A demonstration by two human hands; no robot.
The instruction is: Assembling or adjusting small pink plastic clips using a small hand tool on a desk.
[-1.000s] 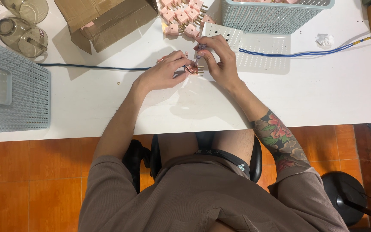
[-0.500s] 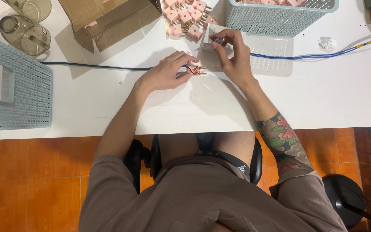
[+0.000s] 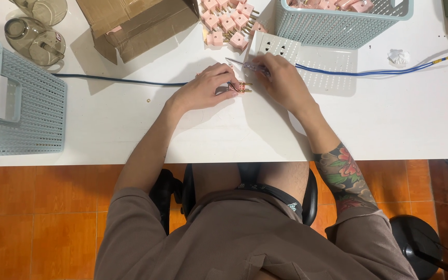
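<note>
The left hand (image 3: 203, 92) rests on the white surface (image 3: 390, 119), fingers closed around a small plug piece with brass pins (image 3: 242, 87); the pins project to the right from the grip. The right hand (image 3: 281, 78) holds a slim screwdriver (image 3: 245, 64), fingers pinched shut on its handle, the shaft pointing left just above the plug piece. A black cable (image 3: 120, 80) runs left from the left hand.

Judgement: the step in hand is fitting or tightening a part on the plug. The next move calls for the tip to meet the screw squarely while the left hand holds the piece firm.

Nearby: pink plug bodies (image 3: 226, 21), a white socket strip (image 3: 278, 49), a pale mesh basket (image 3: 338, 26), a blue cable (image 3: 379, 71).
</note>
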